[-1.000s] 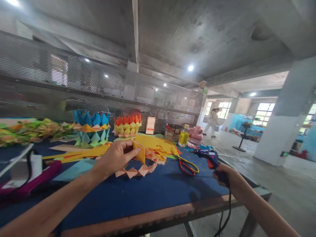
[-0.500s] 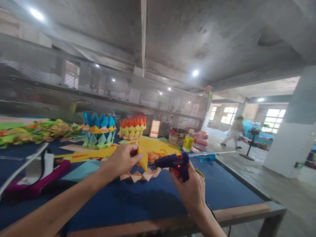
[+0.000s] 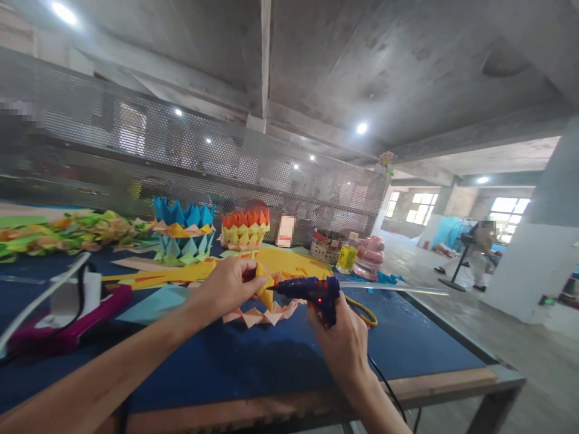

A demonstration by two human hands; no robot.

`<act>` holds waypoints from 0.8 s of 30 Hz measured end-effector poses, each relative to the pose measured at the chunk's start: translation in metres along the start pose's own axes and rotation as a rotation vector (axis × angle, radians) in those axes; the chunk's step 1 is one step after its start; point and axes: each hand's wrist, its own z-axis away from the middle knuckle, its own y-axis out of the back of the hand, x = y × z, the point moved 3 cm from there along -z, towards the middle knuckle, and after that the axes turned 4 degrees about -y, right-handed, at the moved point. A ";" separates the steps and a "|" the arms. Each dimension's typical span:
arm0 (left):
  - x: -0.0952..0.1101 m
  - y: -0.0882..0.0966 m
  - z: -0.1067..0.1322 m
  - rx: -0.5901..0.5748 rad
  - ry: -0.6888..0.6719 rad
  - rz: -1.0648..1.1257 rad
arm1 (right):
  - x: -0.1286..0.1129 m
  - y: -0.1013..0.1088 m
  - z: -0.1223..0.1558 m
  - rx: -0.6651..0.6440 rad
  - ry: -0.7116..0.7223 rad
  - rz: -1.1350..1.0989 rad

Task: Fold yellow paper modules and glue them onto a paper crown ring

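My left hand pinches a folded yellow paper piece above the blue table. My right hand grips a blue glue gun by its handle, and the nozzle touches the yellow piece. A clear glue stick juts out behind the gun. A chain of folded peach paper triangles lies just below the yellow piece. The gun's black cord runs off the table's near edge.
Yellow-handled scissors lie behind my right hand. Paper baskets, one blue and one orange-yellow, stand further back beside loose yellow sheets. A magenta tool lies at left. A bottle and a pink jar stand far right. A person walks far off.
My right hand lifted the glue gun from the table's right side and brought its nozzle left to the yellow piece. My left hand kept holding that piece.
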 end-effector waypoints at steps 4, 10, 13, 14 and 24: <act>0.000 0.000 0.000 -0.001 -0.004 -0.015 | -0.001 -0.001 0.002 0.004 0.027 -0.032; 0.001 0.000 0.001 0.004 -0.018 -0.036 | -0.002 -0.001 0.004 0.031 0.055 -0.023; 0.001 0.000 0.000 0.007 -0.030 -0.043 | -0.002 0.001 0.004 0.055 0.079 -0.012; 0.000 0.001 0.000 0.009 -0.033 -0.044 | -0.002 0.002 0.004 0.060 0.086 -0.008; 0.007 0.002 0.002 0.023 -0.020 -0.045 | 0.005 0.001 0.010 0.025 0.102 0.002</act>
